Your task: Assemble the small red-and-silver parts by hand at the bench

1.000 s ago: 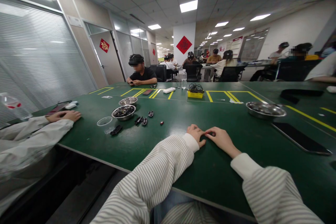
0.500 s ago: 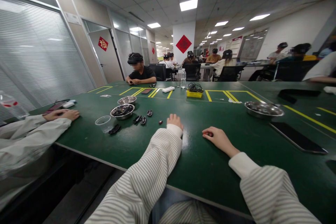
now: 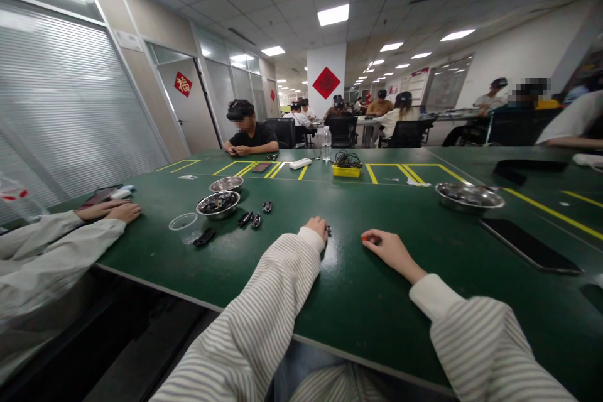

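Note:
My left hand [image 3: 316,227] is closed near the middle of the green table [image 3: 264,251], and a small dark piece [image 3: 328,230] shows at its fingertips. To its right, my right hand [image 3: 391,252] rests on the tabletop, its thumb and fingers pinched round a small red-and-black piece [image 3: 371,240]. What kind of part either one is I cannot make out. Left of my hands lie several black plastic shells [image 3: 255,220], with another dark shell piece [image 3: 204,237] nearer me.
A metal bowl [image 3: 200,208] of dark parts, a second bowl [image 3: 213,186] and a clear plastic cup [image 3: 171,226] stand to the left. Another bowl [image 3: 443,200] and a black phone [image 3: 532,245] are at right. A co-worker's hands [image 3: 123,211] rest at far left.
My left hand has closed and turned, with a small dark piece now at its fingertips. The small red-and-dark piece left of it is gone from the table. My right hand keeps its pinch.

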Motion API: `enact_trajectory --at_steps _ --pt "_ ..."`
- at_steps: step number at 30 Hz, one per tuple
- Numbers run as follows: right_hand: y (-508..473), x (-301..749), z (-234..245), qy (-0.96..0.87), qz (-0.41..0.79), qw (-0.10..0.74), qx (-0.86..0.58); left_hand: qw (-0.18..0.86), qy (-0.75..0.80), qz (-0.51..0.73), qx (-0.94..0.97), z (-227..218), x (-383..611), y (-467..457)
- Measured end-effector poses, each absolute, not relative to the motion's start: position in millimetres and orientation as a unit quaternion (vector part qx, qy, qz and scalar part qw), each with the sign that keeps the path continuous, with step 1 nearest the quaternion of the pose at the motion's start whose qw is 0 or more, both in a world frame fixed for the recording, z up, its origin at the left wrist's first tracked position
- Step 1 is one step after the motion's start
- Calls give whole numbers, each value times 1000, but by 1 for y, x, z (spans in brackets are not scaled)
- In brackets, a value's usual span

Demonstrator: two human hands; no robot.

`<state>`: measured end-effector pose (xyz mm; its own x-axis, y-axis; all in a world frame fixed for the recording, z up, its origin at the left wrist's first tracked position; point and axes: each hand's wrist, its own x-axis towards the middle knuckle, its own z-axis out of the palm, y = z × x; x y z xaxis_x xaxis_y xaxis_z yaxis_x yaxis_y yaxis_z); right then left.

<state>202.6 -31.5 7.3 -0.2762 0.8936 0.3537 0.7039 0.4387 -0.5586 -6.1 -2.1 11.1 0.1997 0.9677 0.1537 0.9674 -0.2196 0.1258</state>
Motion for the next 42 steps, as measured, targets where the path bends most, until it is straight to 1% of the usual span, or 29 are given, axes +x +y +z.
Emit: enact_trajectory --at_steps 3,6,12,16,20,28,35,42 --pt "-32 200 6 -776 193 336 -498 4 513 149 845 3 23 -18" --pt "-32 198 6 -776 229 346 -476 20 474 182 861 -1 39 -30" --pt "-35 196 8 -752 260 407 -448 38 462 229 856 3 40 -36" --pt "-37 194 11 -720 303 438 -446 46 460 241 854 5 38 -34" --pt "-37 192 12 -692 318 466 -451 45 469 245 847 5 38 -33" --pt "-38 193 13 -693 349 452 -440 28 481 254 839 6 35 -32" --pt "-41 194 19 -718 323 457 -414 9 465 280 840 6 33 -33" --pt "-42 195 21 -722 320 446 -421 -3 458 299 837 6 32 -34"
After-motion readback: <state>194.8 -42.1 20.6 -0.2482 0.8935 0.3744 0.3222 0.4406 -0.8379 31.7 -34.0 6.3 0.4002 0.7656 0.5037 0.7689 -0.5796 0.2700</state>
